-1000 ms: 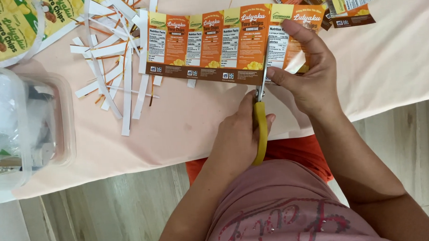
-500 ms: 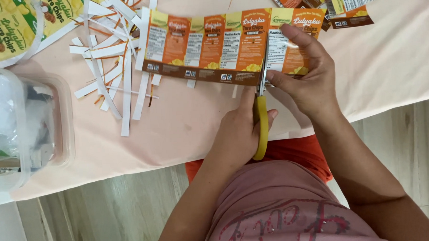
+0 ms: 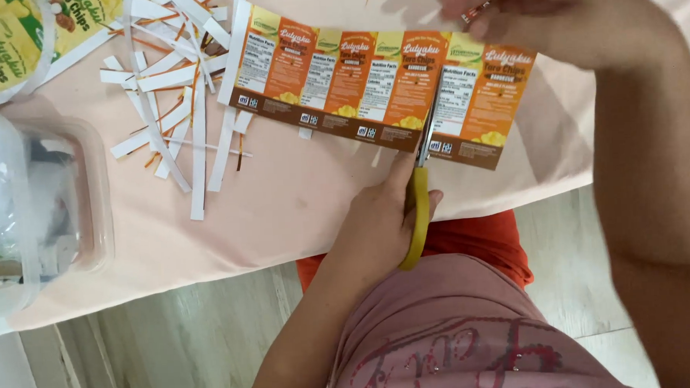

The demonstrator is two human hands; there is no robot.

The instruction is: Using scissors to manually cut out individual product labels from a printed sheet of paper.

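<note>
One glossy label strip (image 3: 372, 82) (yellow-handled scissors (image 3: 419, 191))

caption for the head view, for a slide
Left hand works yellow-handled scissors through an orange printed label strip while the right hand lifts away.

Left hand (image 3: 380, 223) holds yellow-handled scissors (image 3: 419, 185) (blades in label strip (image 3: 356, 71)).

Bright, even daylight, soft shadows, right hand (image 3: 522, 12) motion-blurred at top edge, rest sharp
</note>
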